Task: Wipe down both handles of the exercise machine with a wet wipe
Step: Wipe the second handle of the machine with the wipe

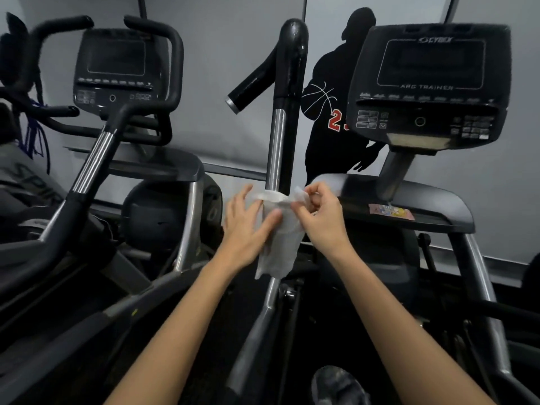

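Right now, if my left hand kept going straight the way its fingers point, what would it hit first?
Most likely the wet wipe draped on the handle post; the left hand already touches it.

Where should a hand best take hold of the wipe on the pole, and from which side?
Probably around its middle, where the wipe lies flat against the pole: a hand closing from the left, where the left hand already presses it, would clamp cloth and pole together. The top edge is bunched, pinched by the right hand, and the bottom corner hangs loose, so both would likely slip.
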Motion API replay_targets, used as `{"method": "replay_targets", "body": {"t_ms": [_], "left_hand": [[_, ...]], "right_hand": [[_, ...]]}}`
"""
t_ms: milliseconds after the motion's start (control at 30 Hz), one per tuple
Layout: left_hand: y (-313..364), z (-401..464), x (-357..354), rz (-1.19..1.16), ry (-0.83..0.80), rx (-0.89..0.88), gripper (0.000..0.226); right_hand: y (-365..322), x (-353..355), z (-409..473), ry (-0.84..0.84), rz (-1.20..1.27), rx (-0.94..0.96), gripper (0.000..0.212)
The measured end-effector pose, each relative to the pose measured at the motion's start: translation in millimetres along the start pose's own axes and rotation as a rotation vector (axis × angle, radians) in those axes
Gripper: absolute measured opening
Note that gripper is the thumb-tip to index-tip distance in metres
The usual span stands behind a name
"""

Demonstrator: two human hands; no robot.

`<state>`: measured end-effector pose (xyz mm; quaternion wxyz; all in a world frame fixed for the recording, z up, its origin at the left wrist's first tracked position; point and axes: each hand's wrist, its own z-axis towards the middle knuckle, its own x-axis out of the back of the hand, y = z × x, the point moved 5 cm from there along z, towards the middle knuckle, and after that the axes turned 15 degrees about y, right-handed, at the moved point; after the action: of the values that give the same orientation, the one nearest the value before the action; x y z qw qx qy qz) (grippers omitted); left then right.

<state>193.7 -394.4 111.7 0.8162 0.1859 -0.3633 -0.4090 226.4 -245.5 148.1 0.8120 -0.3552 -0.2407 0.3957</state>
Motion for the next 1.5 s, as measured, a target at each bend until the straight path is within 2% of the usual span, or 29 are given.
{"method": "replay_targets", "body": {"t_ms": [67,167,233,300,333,467,533,633,667,700,733,833,967,1067,1233,1367,1500], "left_hand": [[4,-13,-18,-0.135,-0.075,0.113,0.074],[9,-23,-35,-0.494,-0.033,0.296,0.065],[6,-24,-41,-0.526,0.060,0.352,0.047],[1,-24,-44,-0.466,0.136,0.353,0.040],[-1,-22,-45,-0.451,0.154,0.353,0.039],[12,1,-40,-0.466,0.230,0.366,0.039],[24,21,-32,-0.460,0.252,0.317,0.044],[42,46,-21,-0.447,0.254,0.240,0.037],[45,52,-19,-0.455,0.251,0.229,0.035],[47,56,-18,-0.461,0.242,0.218,0.035],[46,57,-19,-0.465,0.229,0.213,0.038],[29,42,-29,-0.475,0.193,0.240,0.053],[15,16,-37,-0.549,0.169,0.325,0.038],[21,26,-33,-0.499,0.223,0.316,0.033],[52,79,-19,-0.520,0.283,0.263,0.056],[73,114,-9,-0.694,0.265,0.291,0.043],[55,85,-20,-0.692,0.180,0.292,0.033]], "right_hand": [[5,-2,2,-0.062,0.029,-0.081,0.021],[13,-1,9,-0.103,0.201,-0.300,0.031],[25,2,13,-0.042,0.287,-0.437,0.033],[44,3,14,-0.042,0.148,-0.484,0.034],[54,1,10,-0.113,0.034,-0.485,0.034],[77,-24,-27,-0.655,-0.384,-0.296,0.027],[79,-33,-35,-0.739,-0.453,-0.264,0.027],[77,-43,-33,-0.778,-0.460,-0.279,0.026],[77,-47,-33,-0.809,-0.462,-0.269,0.036],[77,-50,-32,-0.814,-0.429,-0.274,0.048],[73,-52,-33,-0.805,-0.363,-0.301,0.049],[74,-55,-38,-0.735,-0.227,-0.328,0.026],[77,-58,-41,-0.707,-0.162,-0.337,0.020],[79,-60,-40,-0.687,-0.171,-0.330,0.021],[81,-61,-40,-0.683,-0.199,-0.331,0.017],[83,-60,-38,-0.722,-0.201,-0.342,0.016],[83,-60,-40,-0.732,-0.211,-0.356,0.019]]}}
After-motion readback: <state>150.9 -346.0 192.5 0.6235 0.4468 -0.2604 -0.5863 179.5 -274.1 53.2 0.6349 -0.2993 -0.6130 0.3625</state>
